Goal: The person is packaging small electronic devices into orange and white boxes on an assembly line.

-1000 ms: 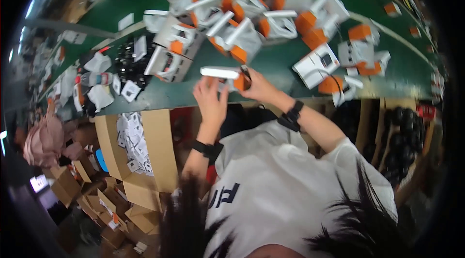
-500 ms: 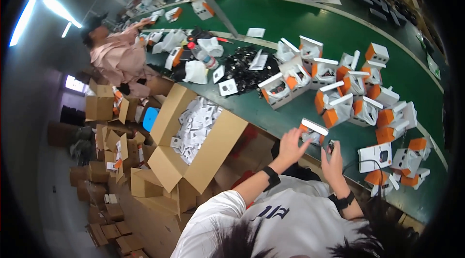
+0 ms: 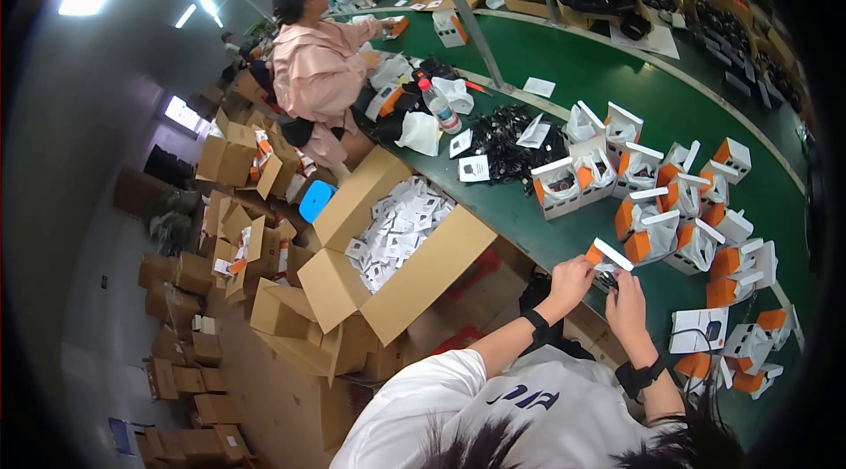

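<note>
A small white and orange box [image 3: 613,252] stands with its lid up at the near edge of the green table. My left hand [image 3: 573,280] is closed on the box's left side. Right against the box's front, my right hand [image 3: 626,300] is closed around a small black item, perhaps a coiled cable; the fingers hide most of it. Just beyond are several open boxes of the same kind [image 3: 648,237] with white plastic bags sticking out. To their left lies a pile of black cables [image 3: 511,147] with white leaflets [image 3: 474,169] beside it.
A large open carton [image 3: 441,288] full of folded leaflets [image 3: 401,231] stands left of my arms. A clear bottle [image 3: 441,106] with a red cap is on the table. A co-worker in pink [image 3: 317,73] works at the far left. A slanted metal post [image 3: 463,15] rises behind the table.
My right hand has moved in against the box with the black item. My left hand's spread fingers have closed on the box. The whole view has shifted, with the scene lower and further right.
</note>
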Demonstrator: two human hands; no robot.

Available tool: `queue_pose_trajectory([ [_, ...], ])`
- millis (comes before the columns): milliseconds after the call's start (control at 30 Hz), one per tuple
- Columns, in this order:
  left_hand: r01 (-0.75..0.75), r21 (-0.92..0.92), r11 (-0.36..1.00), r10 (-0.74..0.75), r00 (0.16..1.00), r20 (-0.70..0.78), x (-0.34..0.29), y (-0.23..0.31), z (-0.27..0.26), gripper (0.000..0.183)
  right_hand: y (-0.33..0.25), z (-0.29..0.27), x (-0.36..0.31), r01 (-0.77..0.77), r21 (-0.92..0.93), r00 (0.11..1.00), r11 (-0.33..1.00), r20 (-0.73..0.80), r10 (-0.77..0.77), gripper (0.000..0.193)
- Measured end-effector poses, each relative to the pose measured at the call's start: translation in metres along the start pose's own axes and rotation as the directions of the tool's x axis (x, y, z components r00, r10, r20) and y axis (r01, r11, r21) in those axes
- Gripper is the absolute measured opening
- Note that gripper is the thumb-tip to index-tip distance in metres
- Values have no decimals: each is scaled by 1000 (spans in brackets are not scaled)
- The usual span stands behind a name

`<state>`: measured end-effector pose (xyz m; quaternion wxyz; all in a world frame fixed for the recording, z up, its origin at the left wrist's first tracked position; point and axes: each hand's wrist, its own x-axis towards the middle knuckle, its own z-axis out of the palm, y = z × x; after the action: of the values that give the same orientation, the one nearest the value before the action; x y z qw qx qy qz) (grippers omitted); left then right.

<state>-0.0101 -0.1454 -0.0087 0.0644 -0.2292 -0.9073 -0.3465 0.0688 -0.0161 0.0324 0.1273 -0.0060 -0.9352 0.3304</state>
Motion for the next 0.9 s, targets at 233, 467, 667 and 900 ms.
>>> queue_pose_trajectory([
  [233,-4,112,994,-4,998,64,-3,13,11,15,7,14,5,-25,-165,991,986,125,46,26],
  [467,-291,334,897,301,953,23,8,5,4,38,-12,-8,32,-73,-84,987,994,136,84,24],
  [667,-379,301,875,393,920,17,45,-10,12,17,18,-1,26,-130,-111,982,985,123,143,29],
  [900,-327,151,933,344,934,-98,43,-13,30,9,27,10,30,-208,-150,977,967,16,213,26],
])
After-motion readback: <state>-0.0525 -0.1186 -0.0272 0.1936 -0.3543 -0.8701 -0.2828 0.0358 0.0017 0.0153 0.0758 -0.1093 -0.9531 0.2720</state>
